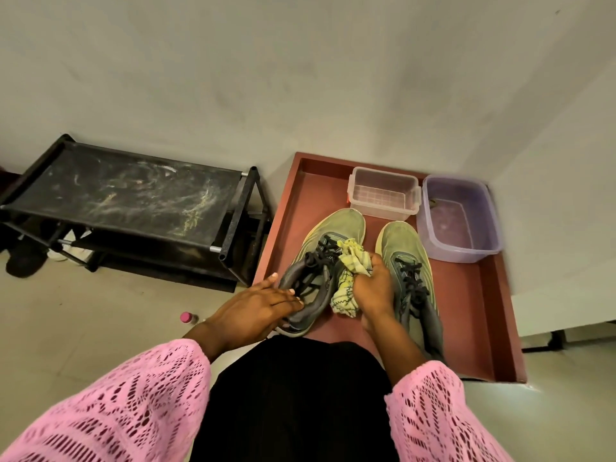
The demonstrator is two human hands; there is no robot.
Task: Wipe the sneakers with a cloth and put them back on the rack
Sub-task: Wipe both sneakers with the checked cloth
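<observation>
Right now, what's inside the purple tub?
The purple tub on the red tray seems to hold shallow water, with a small dark object at its far wall; I cannot tell what it is. Its near wall hides part of the bottom.

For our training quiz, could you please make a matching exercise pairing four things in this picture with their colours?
Things:
1. cloth
2. tub
3. tray
4. shoe rack

Colours:
A. black
B. yellow
C. reddish brown
D. purple

Pairs: 1-B, 2-D, 3-C, 4-A
</observation>
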